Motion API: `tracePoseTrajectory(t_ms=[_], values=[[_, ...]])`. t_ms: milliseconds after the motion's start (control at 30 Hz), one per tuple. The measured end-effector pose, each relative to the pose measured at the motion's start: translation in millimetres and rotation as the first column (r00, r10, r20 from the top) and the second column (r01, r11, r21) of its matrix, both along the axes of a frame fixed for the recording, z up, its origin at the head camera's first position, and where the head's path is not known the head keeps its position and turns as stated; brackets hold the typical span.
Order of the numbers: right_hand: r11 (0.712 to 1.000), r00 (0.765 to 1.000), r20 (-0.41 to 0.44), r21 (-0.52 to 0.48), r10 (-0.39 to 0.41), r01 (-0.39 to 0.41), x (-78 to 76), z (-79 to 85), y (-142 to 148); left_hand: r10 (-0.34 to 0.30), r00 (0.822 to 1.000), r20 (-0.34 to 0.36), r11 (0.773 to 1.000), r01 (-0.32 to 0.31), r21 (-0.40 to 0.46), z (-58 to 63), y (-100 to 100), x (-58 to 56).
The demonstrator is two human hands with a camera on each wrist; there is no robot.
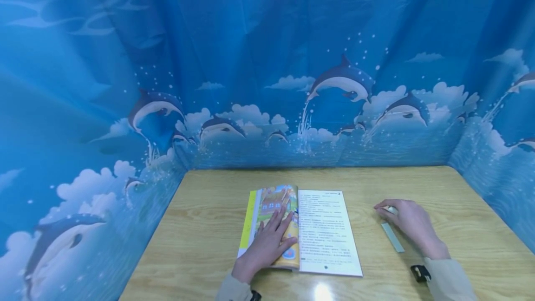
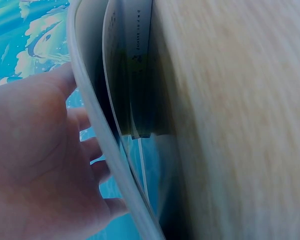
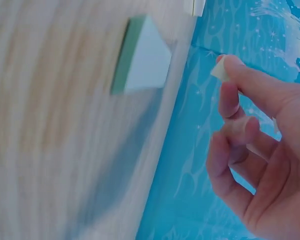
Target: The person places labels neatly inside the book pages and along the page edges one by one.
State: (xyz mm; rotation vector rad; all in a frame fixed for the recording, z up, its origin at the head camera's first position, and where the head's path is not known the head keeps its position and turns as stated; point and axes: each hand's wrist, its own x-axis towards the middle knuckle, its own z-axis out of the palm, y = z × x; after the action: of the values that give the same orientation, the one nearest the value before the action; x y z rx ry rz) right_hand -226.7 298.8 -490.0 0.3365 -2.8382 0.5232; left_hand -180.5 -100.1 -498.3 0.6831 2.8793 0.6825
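An open book (image 1: 326,231) lies on the table, a colourful picture on its left page and printed text on its right. My left hand (image 1: 269,243) rests on the left page with fingers spread and straight. In the left wrist view the edge of the book's pages (image 2: 97,120) rises beside that hand. To the right of the book, my right hand (image 1: 411,226) pinches a small pale sticky note (image 3: 219,71) between thumb and index finger; much of the note is hidden. A narrow green sticky-note pad (image 1: 393,237) lies on the table just below this hand.
The wooden table (image 1: 200,217) ends at a blue dolphin-print curtain (image 1: 259,59) at the back and on both sides. A dark wristband (image 1: 420,273) is on the right wrist. Light reflects off the table's front part.
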Motion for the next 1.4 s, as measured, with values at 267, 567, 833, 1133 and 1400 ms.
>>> tracePoseTrajectory(t_ms=[267, 567, 833, 1133, 1400], values=[[0.987, 0.995, 0.1, -0.155, -0.021, 0.036, -0.9, 1.3, -18.3, -0.008, 1.0, -0.008, 1.0, 0.008, 0.004, -2.6, -1.3, -1.8], [0.959, 0.989, 0.15, -0.277, -0.015, 0.056, -9.3, -4.8, -37.5, -0.009, 1.0, -0.003, 1.0, 0.009, -0.003, -2.5, -1.0, -2.4], [0.963, 0.994, 0.11, -0.266, -0.003, 0.033, -35.8, -2.4, -57.6, -0.003, 1.0, 0.022, 1.0, 0.003, -0.005, 0.4, -1.0, -0.6], [0.921, 0.943, 0.332, -0.368, 0.005, 0.124, -63.5, -5.1, -72.5, -0.003, 1.0, 0.018, 1.0, 0.003, 0.001, -1.3, -0.8, -1.0], [0.918, 0.928, 0.373, -0.367, 0.001, 0.146, -73.9, -8.6, -78.7, -0.002, 1.0, 0.019, 1.0, 0.002, 0.003, -1.2, -1.1, -0.7]])
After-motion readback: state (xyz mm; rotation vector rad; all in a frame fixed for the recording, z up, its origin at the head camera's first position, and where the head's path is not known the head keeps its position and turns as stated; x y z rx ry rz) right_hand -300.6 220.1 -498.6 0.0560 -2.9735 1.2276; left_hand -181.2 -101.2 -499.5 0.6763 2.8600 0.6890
